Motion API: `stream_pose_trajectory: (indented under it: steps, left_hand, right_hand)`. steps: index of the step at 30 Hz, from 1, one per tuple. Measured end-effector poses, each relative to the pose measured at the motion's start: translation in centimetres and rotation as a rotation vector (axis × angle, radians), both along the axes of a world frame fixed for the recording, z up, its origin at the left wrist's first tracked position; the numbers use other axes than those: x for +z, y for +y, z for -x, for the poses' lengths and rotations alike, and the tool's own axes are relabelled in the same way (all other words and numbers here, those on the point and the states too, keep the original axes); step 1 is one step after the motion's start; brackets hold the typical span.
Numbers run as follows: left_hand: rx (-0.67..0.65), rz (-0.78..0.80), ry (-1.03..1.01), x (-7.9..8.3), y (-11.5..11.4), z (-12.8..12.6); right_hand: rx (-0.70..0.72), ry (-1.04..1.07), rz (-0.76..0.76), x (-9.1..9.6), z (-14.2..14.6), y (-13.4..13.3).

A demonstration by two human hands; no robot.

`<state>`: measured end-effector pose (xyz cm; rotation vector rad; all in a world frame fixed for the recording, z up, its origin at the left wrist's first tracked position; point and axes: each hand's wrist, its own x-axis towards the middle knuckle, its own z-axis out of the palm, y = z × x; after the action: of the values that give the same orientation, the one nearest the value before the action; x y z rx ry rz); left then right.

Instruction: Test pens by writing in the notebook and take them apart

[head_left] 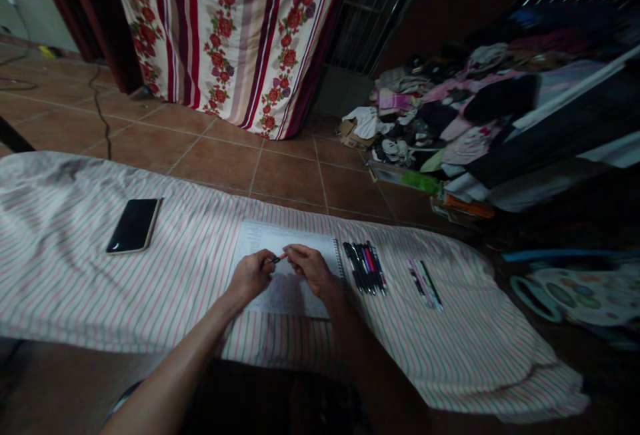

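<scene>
Over an open spiral notebook with writing on its page, both my hands meet. My left hand is closed around the dark end of a slim pen. The fingertips of my right hand pinch its orange-red other end. Most of the pen is hidden by my fingers. Right of the notebook's spiral, a row of several pens, mostly black with a red and a purple one, lies side by side. Farther right is a smaller group of pens, pinkish, pale and dark.
A striped cloth covers the surface under everything. A dark-screened tablet or phone lies at the left. Beyond are a tiled floor, a flowered curtain, a heap of clothes and a patterned plastic chair.
</scene>
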<state>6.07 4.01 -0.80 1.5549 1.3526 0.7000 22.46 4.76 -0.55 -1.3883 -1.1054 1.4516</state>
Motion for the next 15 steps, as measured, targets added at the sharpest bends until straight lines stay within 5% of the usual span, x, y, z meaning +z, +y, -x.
stream_pose_trajectory:
  steps: [6,15]
  left_hand:
    - [0.022,-0.018,0.025,-0.6,0.1,0.2]
    - [-0.042,-0.046,0.088,0.6,0.0,0.3]
  right_hand:
    - [-0.065,0.084,0.014,-0.2,-0.5,-0.1]
    - [-0.097,0.004,0.002,0.0,-0.6,-0.1]
